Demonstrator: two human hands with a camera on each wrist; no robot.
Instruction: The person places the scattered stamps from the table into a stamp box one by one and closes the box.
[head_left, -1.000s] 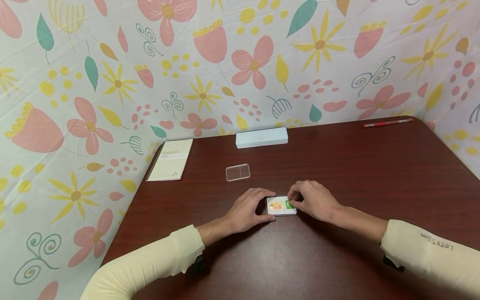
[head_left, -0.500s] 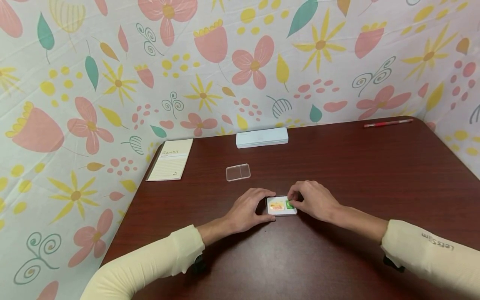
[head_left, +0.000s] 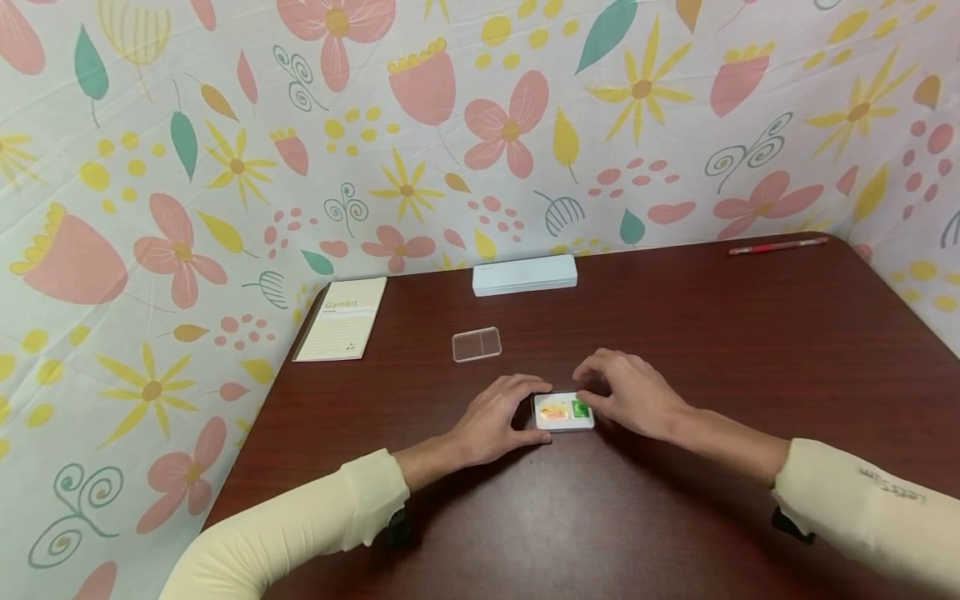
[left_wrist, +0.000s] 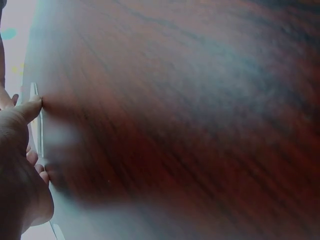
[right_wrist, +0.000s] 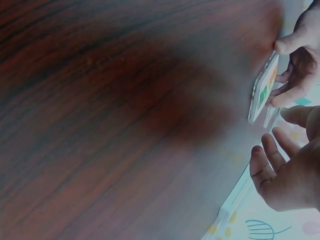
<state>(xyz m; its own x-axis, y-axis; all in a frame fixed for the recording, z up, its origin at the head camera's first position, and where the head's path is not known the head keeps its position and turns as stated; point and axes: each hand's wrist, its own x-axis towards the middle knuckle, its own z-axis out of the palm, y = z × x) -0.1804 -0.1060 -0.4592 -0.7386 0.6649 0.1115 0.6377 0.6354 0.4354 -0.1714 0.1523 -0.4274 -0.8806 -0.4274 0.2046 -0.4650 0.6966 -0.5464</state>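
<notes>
1. White case (head_left: 564, 423) lies flat on the table (head_left: 510, 533), long axis left to right.
2. Left hand (head_left: 491, 419): grip pinches its left end across the long edges.
3. Right hand (head_left: 632, 396): grip loosely parted, holding nothing, at its right end; contact unclear.

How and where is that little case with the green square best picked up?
Probably by its two long edges, from the left end: the little case lies flat and is narrower across than along, so one hand can span it. The left hand holds it so, away from the green square and the right hand.
</notes>
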